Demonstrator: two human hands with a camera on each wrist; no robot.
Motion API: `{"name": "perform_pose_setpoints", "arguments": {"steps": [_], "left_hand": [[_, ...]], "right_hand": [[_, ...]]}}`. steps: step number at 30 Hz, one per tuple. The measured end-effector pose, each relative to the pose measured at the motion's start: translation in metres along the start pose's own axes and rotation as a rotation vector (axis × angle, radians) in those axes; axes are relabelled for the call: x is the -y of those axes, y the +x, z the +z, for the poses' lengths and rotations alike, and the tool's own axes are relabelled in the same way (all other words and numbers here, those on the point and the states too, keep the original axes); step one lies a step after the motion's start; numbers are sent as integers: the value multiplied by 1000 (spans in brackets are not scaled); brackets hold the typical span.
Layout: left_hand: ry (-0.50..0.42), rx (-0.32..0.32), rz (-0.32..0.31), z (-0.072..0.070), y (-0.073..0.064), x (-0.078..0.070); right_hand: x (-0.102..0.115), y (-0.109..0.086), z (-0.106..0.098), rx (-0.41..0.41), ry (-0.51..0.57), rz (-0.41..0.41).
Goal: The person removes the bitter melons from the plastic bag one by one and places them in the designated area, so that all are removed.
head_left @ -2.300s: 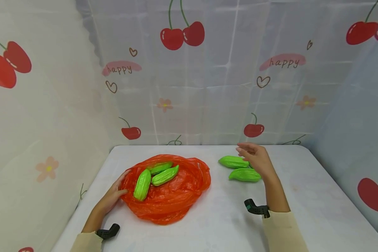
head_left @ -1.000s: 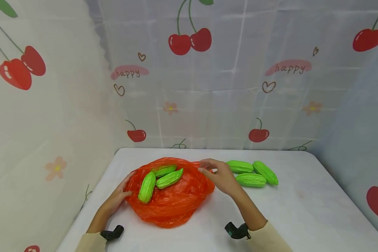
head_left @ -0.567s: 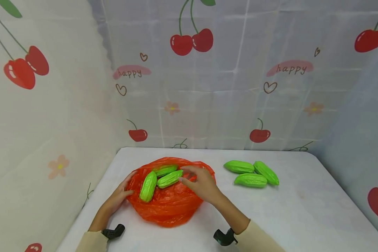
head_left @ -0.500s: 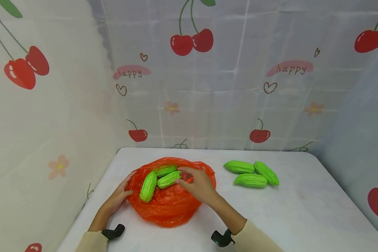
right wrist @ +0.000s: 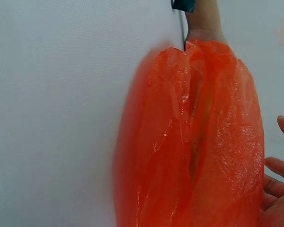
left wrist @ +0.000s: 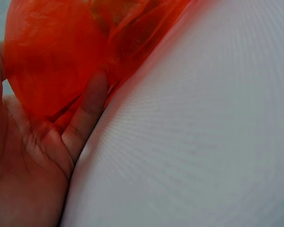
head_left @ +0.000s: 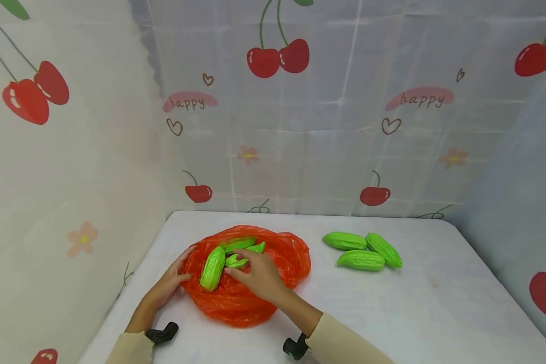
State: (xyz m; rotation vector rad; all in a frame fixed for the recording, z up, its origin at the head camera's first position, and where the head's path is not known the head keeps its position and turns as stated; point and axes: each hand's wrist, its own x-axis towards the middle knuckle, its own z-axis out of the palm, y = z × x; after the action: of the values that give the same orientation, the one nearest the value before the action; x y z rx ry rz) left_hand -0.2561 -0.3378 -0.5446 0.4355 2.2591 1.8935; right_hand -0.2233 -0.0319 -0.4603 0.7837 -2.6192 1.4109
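Observation:
A crumpled red plastic bag [head_left: 236, 308] lies spread on the table, its mouth turned up. Inside sit three light green bitter melons: one upright at the left [head_left: 213, 268], one at the back [head_left: 236, 244], and a middle bitter melon [head_left: 258, 247] partly hidden by my right hand [head_left: 261, 277]. That hand hovers over the bag with thumb and forefinger apart, fingertips right at the middle melon. My left hand [head_left: 166, 282] rests against the bag's left side; in the left wrist view its thumb [left wrist: 92, 97] lies extended along the red plastic.
Three more bitter melons [head_left: 361, 260] lie grouped on the white table [head_left: 414, 313], right of the bag. A cherry-printed curtain [head_left: 300, 151] hangs behind the table and along both sides. A dark wrist camera [head_left: 296, 348] sits on the right wrist, another camera [head_left: 163, 333] on the left.
My right hand has moved left from beside the melons on the table, across the bag's right rim, to the middle melon inside. The left hand has stayed at the bag's side.

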Motion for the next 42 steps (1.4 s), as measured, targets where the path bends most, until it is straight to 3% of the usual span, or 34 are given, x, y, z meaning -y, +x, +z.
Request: {"name": "perform_pose_setpoints", "arguments": {"steps": [9, 24, 35, 42], "left_hand": [[-5, -2, -15, 0, 1, -1], [12, -6, -27, 0, -1, -2], [6, -10, -40, 0, -1, -1], [-3, 7, -10, -1, -3, -2]], "right_hand": [[-2, 14, 20, 35, 36, 24], [0, 19, 40, 87, 87, 68], [3, 21, 54, 105, -44, 91], [4, 20, 59, 135, -112, 109]]}}
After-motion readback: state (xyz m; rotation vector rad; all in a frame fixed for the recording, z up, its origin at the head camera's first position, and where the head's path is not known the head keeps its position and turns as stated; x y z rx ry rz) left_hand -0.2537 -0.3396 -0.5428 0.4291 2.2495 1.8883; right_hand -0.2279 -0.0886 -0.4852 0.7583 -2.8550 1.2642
